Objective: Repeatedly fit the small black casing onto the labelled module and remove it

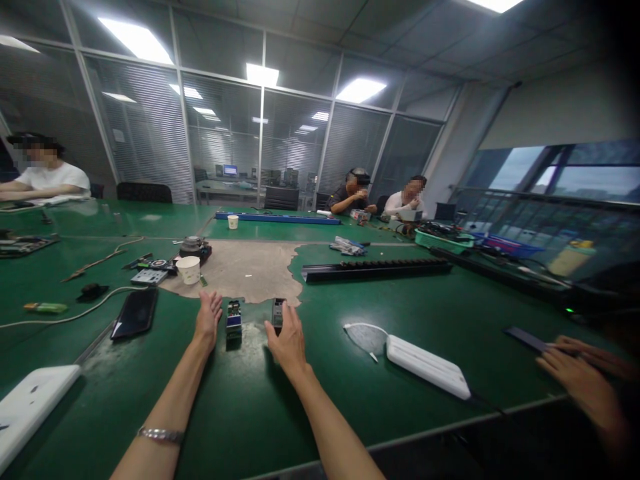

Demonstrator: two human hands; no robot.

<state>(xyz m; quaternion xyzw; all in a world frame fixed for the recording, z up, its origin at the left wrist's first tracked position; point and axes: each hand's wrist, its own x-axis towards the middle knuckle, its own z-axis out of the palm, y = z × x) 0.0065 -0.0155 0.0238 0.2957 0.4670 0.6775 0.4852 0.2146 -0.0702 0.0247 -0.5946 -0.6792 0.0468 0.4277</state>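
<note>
My left hand [208,321] is held just over the green table, fingers extended and palm turned inward, with nothing in it. Right of it, apart from the fingers, a small electronic module [234,323] stands on the table, with a green circuit board on top and a blue-purple block on its face. My right hand [289,339] has its thumb on one side and its fingers on the other side of a small grey boxy module [278,308]. The hand partly covers the lower end of that module.
A brown sheet [250,267] lies ahead, bearing a paper cup [189,270]. A phone [135,313] is at left, a white power strip [426,365] at right, a black rail [377,268] beyond. Another person's hands [575,363] hold a dark flat object at far right. Several people sit around.
</note>
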